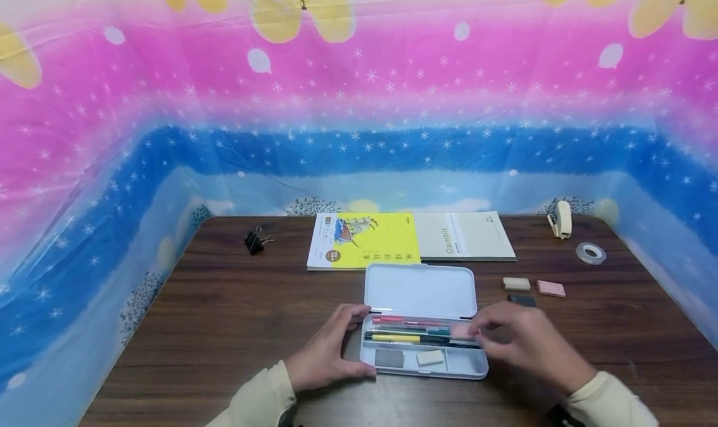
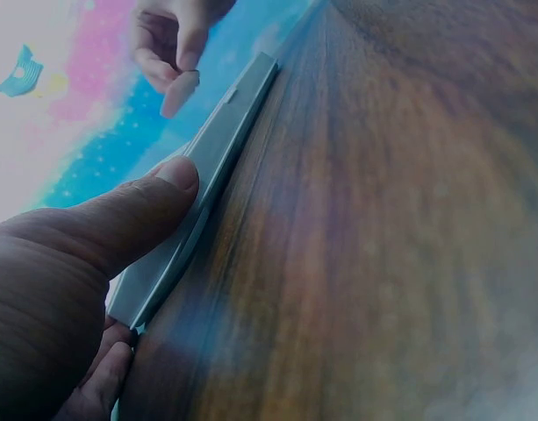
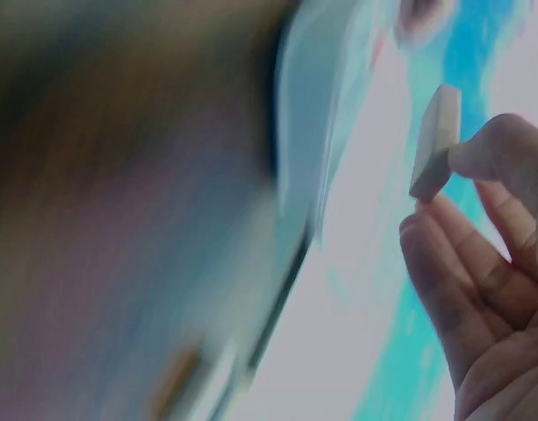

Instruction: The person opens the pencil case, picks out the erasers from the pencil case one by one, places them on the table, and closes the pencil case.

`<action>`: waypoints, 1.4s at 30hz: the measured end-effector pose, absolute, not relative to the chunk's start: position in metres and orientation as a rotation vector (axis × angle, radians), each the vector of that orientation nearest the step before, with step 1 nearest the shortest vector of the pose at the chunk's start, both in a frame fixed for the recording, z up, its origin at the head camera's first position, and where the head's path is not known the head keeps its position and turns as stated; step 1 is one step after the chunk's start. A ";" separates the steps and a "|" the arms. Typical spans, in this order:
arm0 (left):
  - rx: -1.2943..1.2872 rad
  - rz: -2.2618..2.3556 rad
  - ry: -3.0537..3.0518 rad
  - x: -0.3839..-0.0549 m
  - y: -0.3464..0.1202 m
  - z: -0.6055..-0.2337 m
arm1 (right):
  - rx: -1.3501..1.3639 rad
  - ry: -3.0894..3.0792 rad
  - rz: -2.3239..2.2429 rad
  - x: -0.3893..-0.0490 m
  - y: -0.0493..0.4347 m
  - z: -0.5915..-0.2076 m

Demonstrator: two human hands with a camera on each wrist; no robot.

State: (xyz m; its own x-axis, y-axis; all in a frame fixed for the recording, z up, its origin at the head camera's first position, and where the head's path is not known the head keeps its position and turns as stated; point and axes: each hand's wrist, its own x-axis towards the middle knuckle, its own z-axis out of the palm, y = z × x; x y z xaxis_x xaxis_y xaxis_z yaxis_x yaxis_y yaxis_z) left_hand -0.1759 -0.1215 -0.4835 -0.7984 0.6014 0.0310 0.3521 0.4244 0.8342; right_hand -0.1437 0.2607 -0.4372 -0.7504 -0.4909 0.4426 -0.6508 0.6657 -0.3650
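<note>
An open white pencil case lies on the table with its lid tipped back. Pens fill its rear compartment; a grey eraser and a white eraser sit in the front one. My left hand grips the case's left end, thumb along the front wall and fingers round the back corner. Above the right part of the case, my right hand pinches a pink eraser between thumb and fingertips. That eraser appears apart from the case in the left wrist view.
Right of the case lie a white eraser, a pink eraser and a dark block. Farther back are a tape roll, a stapler, a yellow book, a Gambit notebook and a black binder clip.
</note>
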 end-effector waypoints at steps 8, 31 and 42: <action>0.825 1.317 2.406 -0.176 -0.126 -0.481 | 0.685 -2.503 0.467 -0.168 0.377 -0.447; 0.853 1.334 2.430 -0.178 -0.125 -0.482 | 0.470 -2.976 0.429 -0.193 0.420 -0.458; 0.842 1.336 2.392 -0.177 -0.123 -0.484 | 0.759 -2.637 0.483 -0.178 0.365 -0.446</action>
State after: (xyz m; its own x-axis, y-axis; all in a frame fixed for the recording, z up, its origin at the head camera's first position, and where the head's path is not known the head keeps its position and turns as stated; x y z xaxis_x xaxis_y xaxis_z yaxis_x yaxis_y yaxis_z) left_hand -0.1767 -0.1231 -0.4840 -0.7928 0.6081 0.0416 0.3544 0.4043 0.8432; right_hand -0.1781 0.3652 -0.4463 -0.7940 -0.4391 0.4205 -0.5597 0.7981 -0.2233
